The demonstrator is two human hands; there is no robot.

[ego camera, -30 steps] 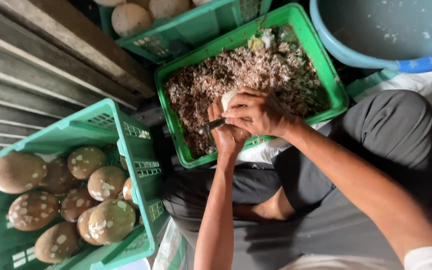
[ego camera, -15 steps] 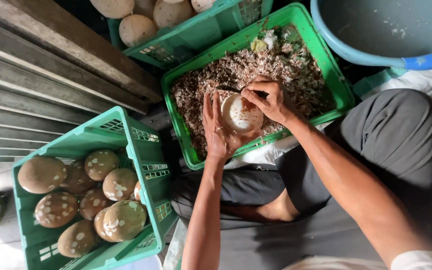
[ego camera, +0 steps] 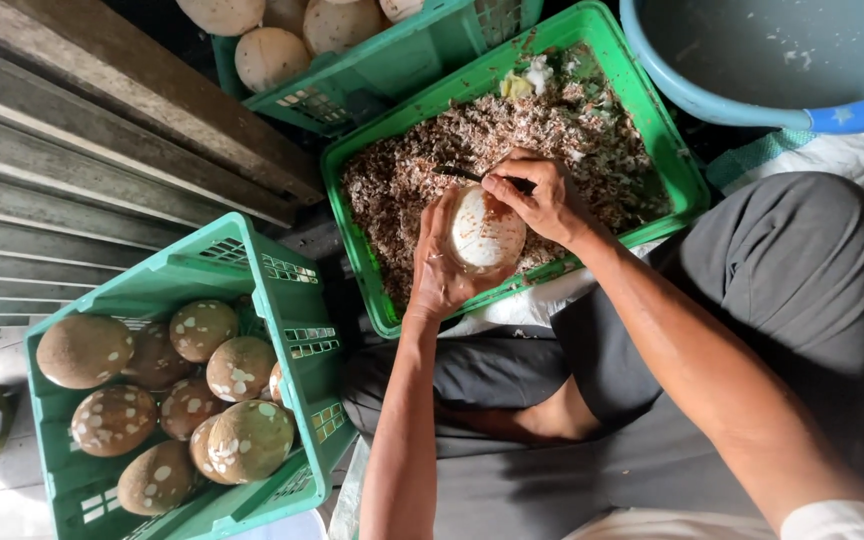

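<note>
My left hand [ego camera: 440, 268] cups a round coconut [ego camera: 486, 232], mostly scraped white with brown patches left on it. My right hand [ego camera: 544, 198] grips a small dark-bladed knife [ego camera: 470, 176], the blade lying across the top of the coconut. Both hands hover over a green crate [ego camera: 384, 300] filled with brown and white shavings [ego camera: 412, 180].
A teal crate [ego camera: 252, 250] at lower left holds several brown coconuts with pale spots [ego camera: 202, 385]. Another green crate [ego camera: 372, 85] at the top holds pale peeled coconuts [ego camera: 267, 55]. A blue basin [ego camera: 832, 120] sits at upper right. My grey-trousered knee [ego camera: 792, 260] lies right; wooden slats [ego camera: 72, 130] left.
The coconut has been turned in my left hand, showing more of its white face. My right hand with the knife shifted over its top. The view has moved a little.
</note>
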